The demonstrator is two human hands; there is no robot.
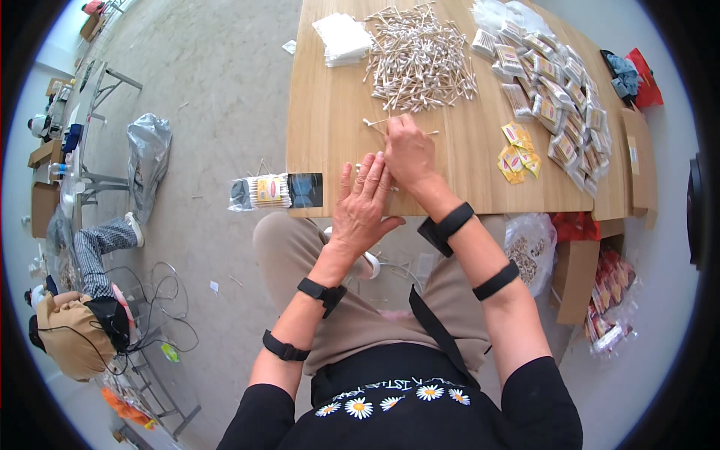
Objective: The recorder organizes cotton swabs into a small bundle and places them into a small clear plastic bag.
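My left hand (363, 201) lies with fingers stretched out on the wooden table (465, 172) near its front edge, a few white swab tips showing beside it. Just right of it, my right hand (410, 154) is closed in a pinch, with cotton swabs (374, 123) sticking out around its fingertips; how many it grips is hidden. Beyond the hands is a large loose pile of cotton swabs (420, 60). A clear bag packed with cotton swabs (268, 191) rests at the table's left front corner, next to a dark square patch (306, 190).
Clear empty bags (343, 39) are stacked left of the pile. Yellow label cards (517, 154) lie to the right, before a heap of filled swab packs (555, 90). A cardboard box (576, 277) and a bag of swabs (529, 251) are below. Another person (79, 334) is far left.
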